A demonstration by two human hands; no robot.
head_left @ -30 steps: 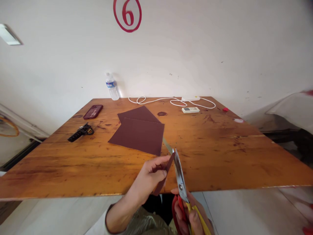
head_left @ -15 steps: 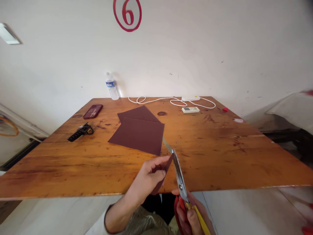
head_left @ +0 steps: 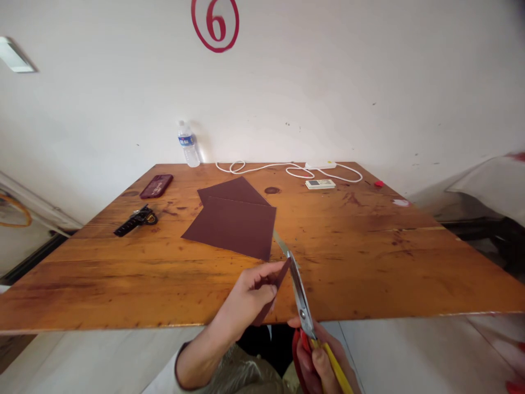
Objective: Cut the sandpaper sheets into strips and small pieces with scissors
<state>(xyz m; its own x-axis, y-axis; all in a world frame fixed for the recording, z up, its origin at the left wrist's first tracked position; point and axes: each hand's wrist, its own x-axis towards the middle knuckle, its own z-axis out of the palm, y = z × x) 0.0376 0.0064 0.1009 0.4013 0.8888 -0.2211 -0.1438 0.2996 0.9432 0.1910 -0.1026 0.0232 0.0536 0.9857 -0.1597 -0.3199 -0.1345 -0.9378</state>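
Note:
Near the table's front edge, my left hand [head_left: 250, 298] pinches a small dark maroon piece of paper [head_left: 271, 302], seen nearly edge-on. My right hand [head_left: 324, 361] grips a pair of scissors [head_left: 302, 301] by its red and yellow handles. The scissor blades point up and away from me, and their tips reach the top edge of the held piece. Just beyond, two maroon sheets [head_left: 232, 227] lie overlapping on the table. My left hand hides part of the held piece.
On the wooden table [head_left: 369, 262], a maroon phone [head_left: 156, 186] and a black hair clip [head_left: 136, 220] lie at left. A water bottle [head_left: 188, 146], a white cable with a power strip [head_left: 320, 164] and a white remote [head_left: 320, 184] are along the back. A red scrap [head_left: 379, 184] lies right.
Hardly anything differs. The camera view has shifted very slightly, and the scissor tips and the held piece keep almost the same position.

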